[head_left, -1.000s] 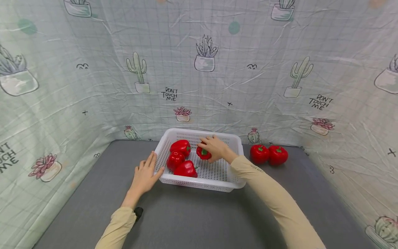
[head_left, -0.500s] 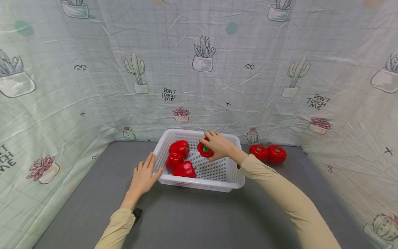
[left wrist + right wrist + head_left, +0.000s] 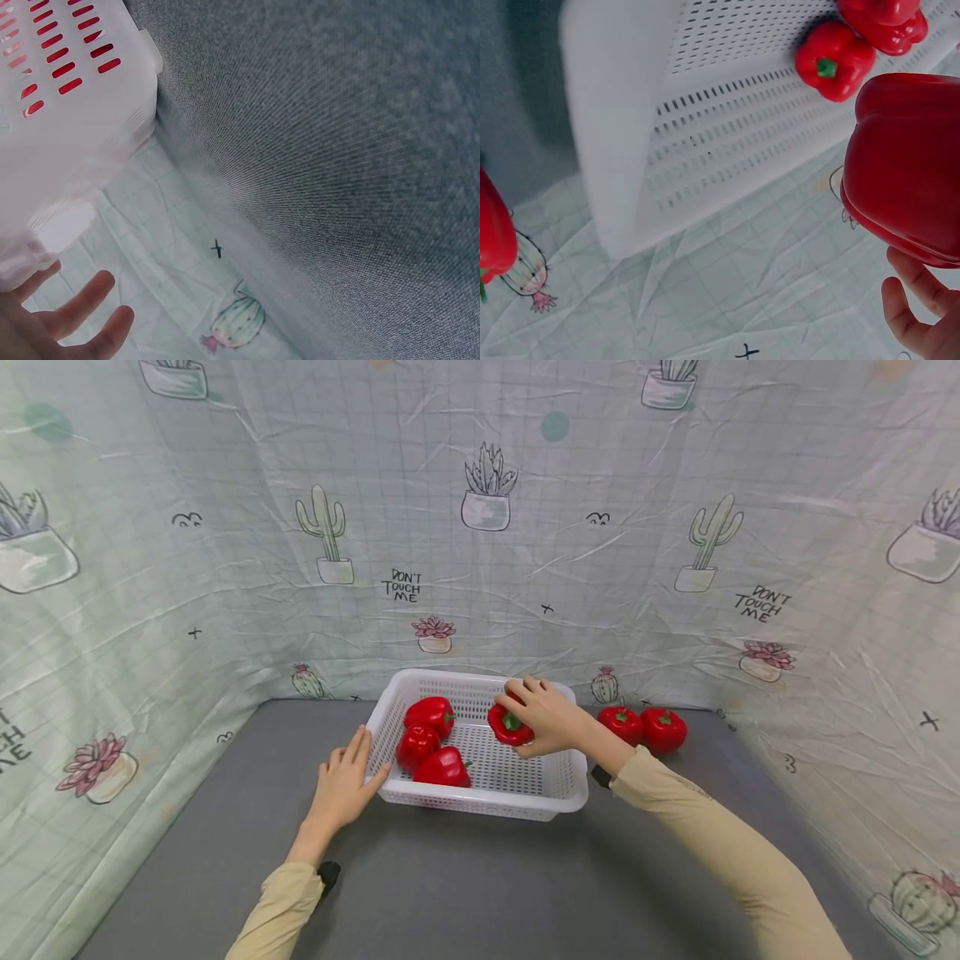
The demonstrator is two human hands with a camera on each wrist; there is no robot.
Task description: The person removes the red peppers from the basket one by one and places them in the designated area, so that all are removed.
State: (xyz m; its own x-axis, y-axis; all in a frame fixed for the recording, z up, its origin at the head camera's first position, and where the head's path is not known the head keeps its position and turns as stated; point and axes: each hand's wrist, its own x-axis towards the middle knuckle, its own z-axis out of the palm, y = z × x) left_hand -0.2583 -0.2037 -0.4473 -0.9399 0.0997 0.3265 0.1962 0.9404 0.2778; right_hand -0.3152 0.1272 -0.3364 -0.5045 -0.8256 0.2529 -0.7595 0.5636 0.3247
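My right hand (image 3: 551, 718) grips a red bell pepper (image 3: 507, 725), its green stem facing the head camera, over the right half of a white perforated basket (image 3: 480, 802). In the right wrist view the held bell pepper (image 3: 907, 169) fills the right side, with fingertips at its lower edge. Three more red bell peppers (image 3: 442, 768) lie in the basket's left part. My left hand (image 3: 341, 785) rests on the basket's left rim with its fingers spread and straight. The left wrist view shows its fingers (image 3: 86, 300) beside the basket wall (image 3: 90, 135).
Two red bell peppers (image 3: 663, 731) sit side by side on the grey table (image 3: 465, 885), right of the basket. A pale cactus-print sheet (image 3: 480, 577) hangs behind and along both sides of the table.
My right hand has lifted the bell pepper from inside the basket and moved it to the right. My left hand stays at the left rim.
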